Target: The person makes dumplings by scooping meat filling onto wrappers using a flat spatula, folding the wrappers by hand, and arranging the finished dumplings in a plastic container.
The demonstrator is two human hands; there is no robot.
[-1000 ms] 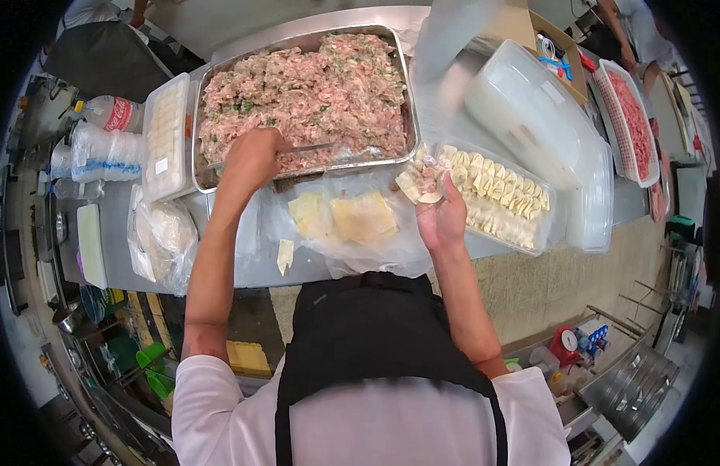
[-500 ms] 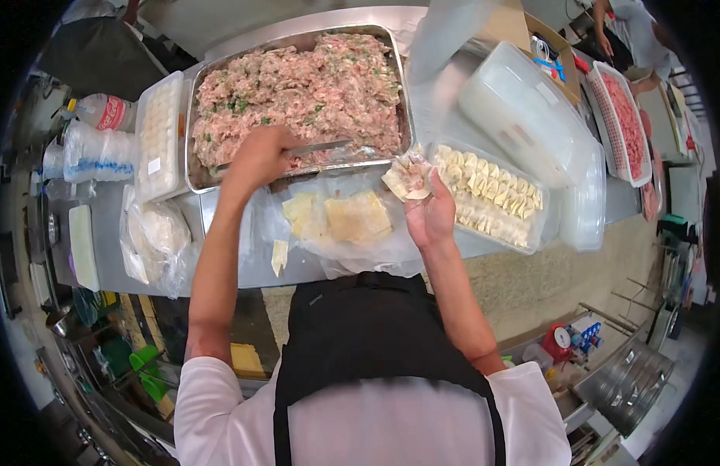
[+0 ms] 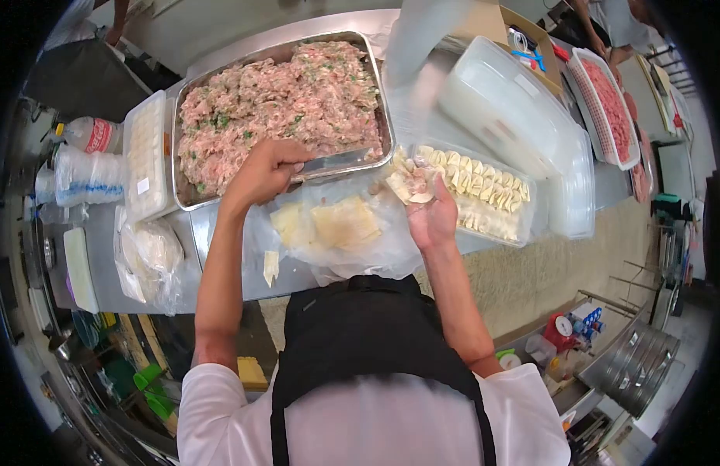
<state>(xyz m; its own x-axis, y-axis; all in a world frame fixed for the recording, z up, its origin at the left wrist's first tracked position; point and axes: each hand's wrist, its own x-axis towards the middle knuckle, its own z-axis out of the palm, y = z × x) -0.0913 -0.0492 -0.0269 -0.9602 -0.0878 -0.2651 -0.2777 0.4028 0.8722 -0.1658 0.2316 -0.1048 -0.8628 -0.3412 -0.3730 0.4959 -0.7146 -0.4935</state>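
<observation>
My left hand (image 3: 268,172) is closed around a flat metal spatula (image 3: 336,161), its blade lying over the near rim of the big metal tray (image 3: 388,116). Pink minced meat (image 3: 274,109) with green bits fills this tray. In my right hand (image 3: 434,217), palm up, rests a pale dough wrapper (image 3: 399,186) with some minced meat on it. Just beyond that hand, a clear plastic container (image 3: 523,233) holds rows of folded dumplings (image 3: 476,179). Between my hands, flat yellowish wrappers (image 3: 344,224) lie on plastic sheeting.
A lidded box of pale pieces (image 3: 148,155) and a bagged white mass (image 3: 151,252) sit at left, near a bottle (image 3: 92,133). Large clear containers (image 3: 515,109) and a white basket of meat (image 3: 606,105) stand at right. Other people are partly visible at the far edges.
The spatula has moved back toward me and rightward, from over the meat to the tray's near rim. The right hand still holds the filled wrapper. The whole view has shifted slightly.
</observation>
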